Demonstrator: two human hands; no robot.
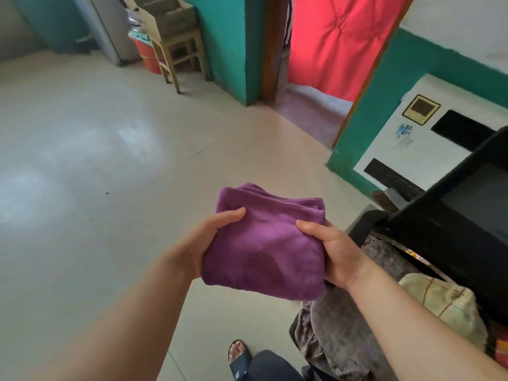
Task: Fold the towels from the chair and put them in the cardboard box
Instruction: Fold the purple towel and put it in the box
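Note:
A purple towel [265, 240], folded into a thick square, is held in front of me above the floor. My left hand [209, 237] grips its left edge, thumb on top. My right hand [334, 253] grips its right edge the same way. At the lower right a black chair [450, 224] carries more towels: a grey-brown one [338, 334] hanging over the seat and a pale yellow one with red lines [445, 306]. An open cardboard box [165, 16] rests on a wooden stool [178, 55] at the far side of the room.
A red bucket [149, 57] stands left of the stool. Green walls frame a doorway with a red curtain [338, 42]. Pale tiled floor [96, 160] spreads between me and the box. My sandalled foot [239, 356] shows at the bottom.

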